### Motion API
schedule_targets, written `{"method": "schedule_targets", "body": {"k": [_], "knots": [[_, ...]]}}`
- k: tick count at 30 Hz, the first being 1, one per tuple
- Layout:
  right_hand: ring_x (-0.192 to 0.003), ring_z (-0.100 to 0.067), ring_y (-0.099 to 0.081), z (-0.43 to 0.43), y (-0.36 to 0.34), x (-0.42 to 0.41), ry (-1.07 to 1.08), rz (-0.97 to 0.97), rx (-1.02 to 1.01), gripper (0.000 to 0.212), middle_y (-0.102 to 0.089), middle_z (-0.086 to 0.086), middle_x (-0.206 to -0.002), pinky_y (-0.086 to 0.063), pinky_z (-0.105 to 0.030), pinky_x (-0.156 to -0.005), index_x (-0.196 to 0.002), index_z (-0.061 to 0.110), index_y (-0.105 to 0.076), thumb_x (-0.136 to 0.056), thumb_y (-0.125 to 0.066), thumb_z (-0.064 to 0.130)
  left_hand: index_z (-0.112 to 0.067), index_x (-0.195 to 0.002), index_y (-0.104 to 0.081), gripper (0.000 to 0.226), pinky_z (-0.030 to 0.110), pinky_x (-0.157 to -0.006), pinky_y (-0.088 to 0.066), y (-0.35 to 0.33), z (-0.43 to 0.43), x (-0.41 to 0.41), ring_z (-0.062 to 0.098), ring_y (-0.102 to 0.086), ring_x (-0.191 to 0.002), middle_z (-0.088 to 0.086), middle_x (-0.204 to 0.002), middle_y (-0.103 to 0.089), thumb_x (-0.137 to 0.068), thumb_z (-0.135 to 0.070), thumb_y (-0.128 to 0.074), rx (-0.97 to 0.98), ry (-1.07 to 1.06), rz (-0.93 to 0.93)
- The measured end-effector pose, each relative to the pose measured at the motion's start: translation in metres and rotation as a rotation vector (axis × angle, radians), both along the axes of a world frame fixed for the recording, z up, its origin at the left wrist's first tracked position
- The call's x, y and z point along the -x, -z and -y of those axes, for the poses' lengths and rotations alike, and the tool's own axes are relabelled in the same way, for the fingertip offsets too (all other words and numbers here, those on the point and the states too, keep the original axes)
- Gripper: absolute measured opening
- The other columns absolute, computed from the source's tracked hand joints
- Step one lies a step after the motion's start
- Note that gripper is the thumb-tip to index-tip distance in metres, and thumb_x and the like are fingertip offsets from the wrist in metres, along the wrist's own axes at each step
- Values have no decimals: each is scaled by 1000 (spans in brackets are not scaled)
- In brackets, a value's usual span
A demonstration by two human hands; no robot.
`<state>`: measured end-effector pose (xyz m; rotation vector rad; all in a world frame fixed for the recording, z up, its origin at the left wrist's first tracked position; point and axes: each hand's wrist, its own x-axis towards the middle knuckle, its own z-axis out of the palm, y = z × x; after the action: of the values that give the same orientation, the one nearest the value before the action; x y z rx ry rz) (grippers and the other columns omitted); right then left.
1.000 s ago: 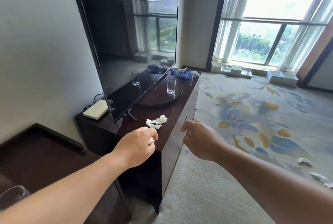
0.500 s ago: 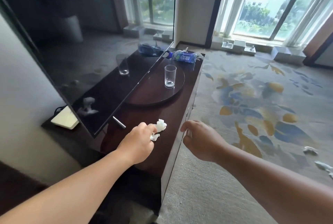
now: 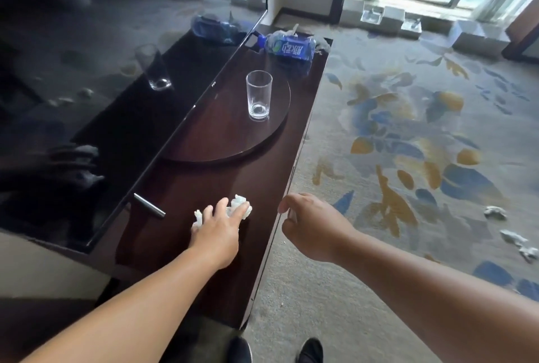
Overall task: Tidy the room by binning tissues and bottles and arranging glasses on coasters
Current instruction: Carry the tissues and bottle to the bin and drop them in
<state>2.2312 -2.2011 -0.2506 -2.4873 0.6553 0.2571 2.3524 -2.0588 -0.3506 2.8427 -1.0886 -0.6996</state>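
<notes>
left hand (image 3: 217,230) rested spread fingers on the tissue (image 3: 238,202) on the desk (image 3: 201,184); right hand (image 3: 313,225) hung loosely curled, empty.

Bare forearms (image 3: 122,316); black shoes (image 3: 239,349) on feet.

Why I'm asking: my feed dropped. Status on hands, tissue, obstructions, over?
Left hand on crumpled tissue, fingers spread. Right hand loosely curled, empty, off cabinet edge. Glass and bottle farther along, not in the way.
</notes>
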Motion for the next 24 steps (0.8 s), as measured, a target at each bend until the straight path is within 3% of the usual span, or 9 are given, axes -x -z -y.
{"method": "schedule_targets", "body": {"k": [5,9,15,19,22,24], "knots": [[-106,-20,-54,27,12,-10,-53,5,-8,30,-55,1,-115,-38,-26,-78,-118,23,-57,-90,-45,21,-30,-134,-29,44,41,-87,-43,9,10,2,24,-40,-109,3,-127,-33,-94,-21,-45,-72,28,125],[-109,-21,-54,48,16,-12,-68,26,-18,30,-56,1,-118,-35,-24,-78,-118,23,-57,-91,-45,21,-15,-108,-46,17,39,-81,-48,0,21,1,25,-44,-101,5,-108,-40,-92,-11,-45,-26,-36,26],[-109,-20,-54,88,-5,0,-72,61,-31,30,-55,2,-119,-44,-29,-85,-120,23,-56,-92,-44,23,-20,-90,-50,3,36,-69,-44,-40,73,9,22,-51,-80,-3,-95,-44,-89,-20,-48,126,-101,-67],[-106,-18,-54,125,-32,13,-42,108,-16,30,-54,3,-119,-45,-30,-83,-120,24,-56,-92,-44,22,-18,-79,-48,7,38,-68,-48,-88,124,22,21,-53,-75,-6,-90,-45,-80,-25,-47,296,-70,-58],[-108,-19,-54,157,-55,29,1,157,9,30,-54,3,-121,-44,-29,-85,-119,24,-56,-92,-45,23,-19,-72,-44,23,34,-61,-43,-120,164,33,18,-53,-72,-6,-82,-48,-79,-39,-52,320,19,17],[-108,-19,-53,177,-69,39,30,189,31,28,-55,2,-120,-43,-28,-84,-118,23,-57,-93,-44,24,-22,-67,-38,24,33,-61,-40,-136,187,35,21,-53,-74,-5,-78,-48,-82,-36,-51,308,80,75]]}}
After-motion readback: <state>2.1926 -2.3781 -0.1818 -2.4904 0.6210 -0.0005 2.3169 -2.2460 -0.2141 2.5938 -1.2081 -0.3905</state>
